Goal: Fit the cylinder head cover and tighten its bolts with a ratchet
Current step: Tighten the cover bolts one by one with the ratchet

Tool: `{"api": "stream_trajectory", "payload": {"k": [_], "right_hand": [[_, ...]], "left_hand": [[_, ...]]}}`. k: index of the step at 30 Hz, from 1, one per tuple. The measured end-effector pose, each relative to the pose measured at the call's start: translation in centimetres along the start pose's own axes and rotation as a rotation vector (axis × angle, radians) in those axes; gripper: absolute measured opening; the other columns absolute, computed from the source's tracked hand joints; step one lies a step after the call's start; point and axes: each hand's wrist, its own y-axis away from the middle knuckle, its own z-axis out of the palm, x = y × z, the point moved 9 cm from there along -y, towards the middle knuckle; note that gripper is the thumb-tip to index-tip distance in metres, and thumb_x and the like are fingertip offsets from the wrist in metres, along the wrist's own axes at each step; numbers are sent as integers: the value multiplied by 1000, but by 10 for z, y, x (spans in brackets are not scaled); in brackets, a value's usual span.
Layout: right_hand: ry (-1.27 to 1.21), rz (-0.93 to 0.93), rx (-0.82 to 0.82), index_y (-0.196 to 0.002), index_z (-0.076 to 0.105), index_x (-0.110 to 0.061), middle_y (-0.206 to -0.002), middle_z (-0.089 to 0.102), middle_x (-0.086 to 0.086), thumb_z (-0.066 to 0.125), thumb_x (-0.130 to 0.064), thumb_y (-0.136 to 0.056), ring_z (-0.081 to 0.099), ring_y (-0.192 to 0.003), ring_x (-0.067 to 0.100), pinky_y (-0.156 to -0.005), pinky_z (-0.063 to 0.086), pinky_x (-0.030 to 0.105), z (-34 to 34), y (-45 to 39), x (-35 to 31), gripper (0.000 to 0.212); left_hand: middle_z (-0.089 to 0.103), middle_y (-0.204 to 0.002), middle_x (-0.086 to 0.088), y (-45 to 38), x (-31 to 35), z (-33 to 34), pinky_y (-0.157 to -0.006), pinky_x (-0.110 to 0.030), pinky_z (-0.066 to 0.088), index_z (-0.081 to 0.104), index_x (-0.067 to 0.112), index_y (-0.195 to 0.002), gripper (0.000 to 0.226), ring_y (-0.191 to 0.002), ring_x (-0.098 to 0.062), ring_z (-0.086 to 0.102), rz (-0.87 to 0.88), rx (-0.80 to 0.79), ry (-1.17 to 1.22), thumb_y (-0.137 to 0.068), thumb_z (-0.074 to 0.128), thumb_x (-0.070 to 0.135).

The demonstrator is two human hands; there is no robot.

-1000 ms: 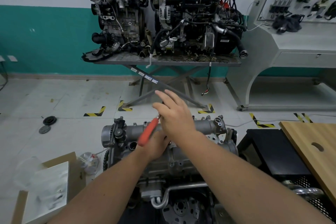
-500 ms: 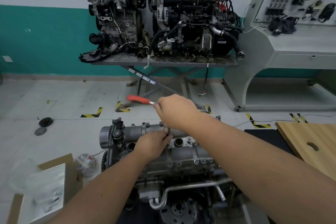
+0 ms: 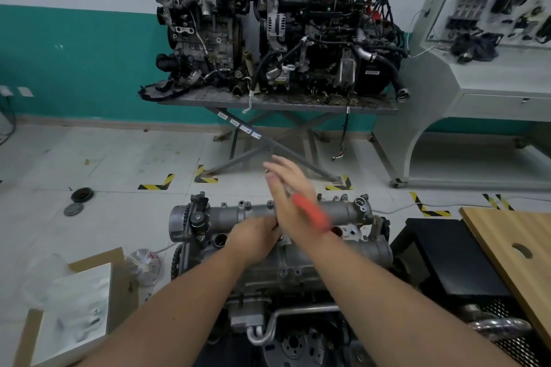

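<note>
The cylinder head cover [image 3: 298, 211] sits on top of the engine [image 3: 280, 274], low in the middle; the left hand [image 3: 253, 237] rests on it, fingers curled down. The right hand [image 3: 293, 202] is blurry, fingers straight; the red ratchet [image 3: 311, 214] lies across its palm

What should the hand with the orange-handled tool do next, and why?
Probably swing the orange-handled ratchet back for another stroke. The right hand is on it with fingers extended, blurred, while the left hand rests on the grey metal cylinder head cover.
</note>
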Motion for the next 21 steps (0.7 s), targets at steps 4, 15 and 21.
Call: {"api": "stream_trajectory", "payload": {"k": [4,15,21], "right_hand": [[684,-584,-26,-95,74,-9,-105,71,9,70,6,-65,65,-101,32,-88,47,39,14,6,-42,34],[1014,-134,-495,-107,56,-18,-97,62,4,26,-43,-107,59,-87,28,-67,36,36,19,-26,-31,40],[411,381,-532,-94,59,-9,-78,73,10,38,-27,-102,69,-73,26,-63,52,34,22,-27,-9,30]], "left_hand": [[58,-124,2,4,13,-15,-85,-7,38,58,13,-124,39,-114,-17,56,74,149,67,-106,27,25],[70,-109,-1,4,-1,-7,-74,-34,49,60,25,-112,28,-100,-24,65,-40,17,63,-103,41,44],[70,-104,-1,6,0,-6,-70,-32,45,61,24,-100,30,-97,-22,65,-41,1,42,-103,41,46]]}}
